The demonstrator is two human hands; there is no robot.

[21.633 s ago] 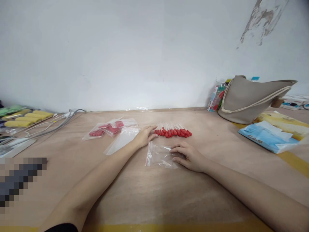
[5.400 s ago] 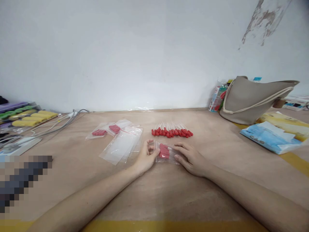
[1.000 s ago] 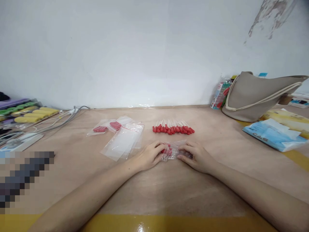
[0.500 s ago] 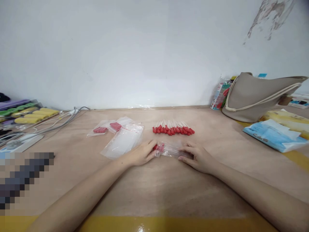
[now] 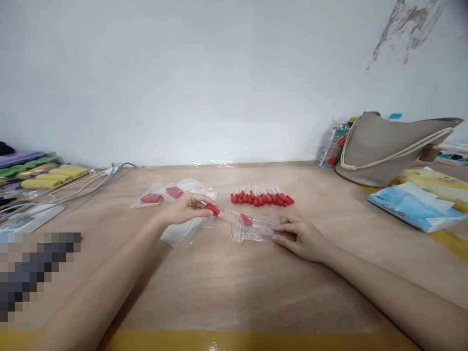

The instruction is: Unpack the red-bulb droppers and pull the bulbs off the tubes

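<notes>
My left hand (image 5: 188, 207) pinches a thin pale stick with a red end (image 5: 212, 210). The stick's pale part points right, at the mouth of a small clear zip bag (image 5: 261, 231); whether its tip is inside, I cannot tell. More red ends (image 5: 245, 220) show within the bag. Thumb and fingers slightly apart, my right hand (image 5: 302, 238) rests at the bag's other end; its fingertips touch the plastic. Behind the bag lies a row of red-ended sticks (image 5: 261, 197). Flat zip bags (image 5: 183, 231) lie partly under my left hand.
Two bags with red-ended sticks (image 5: 151, 198) lie at the back left. Further left are cables (image 5: 98, 183), a power strip (image 5: 34, 222) and yellow rolls (image 5: 54, 176). A grey bag (image 5: 383, 151) and a blue tissue pack (image 5: 417, 207) stand on the right.
My left hand has moved left and back from the clear bag's mouth. A red end now shows outside the bag in its fingers. The right hand has hardly moved.
</notes>
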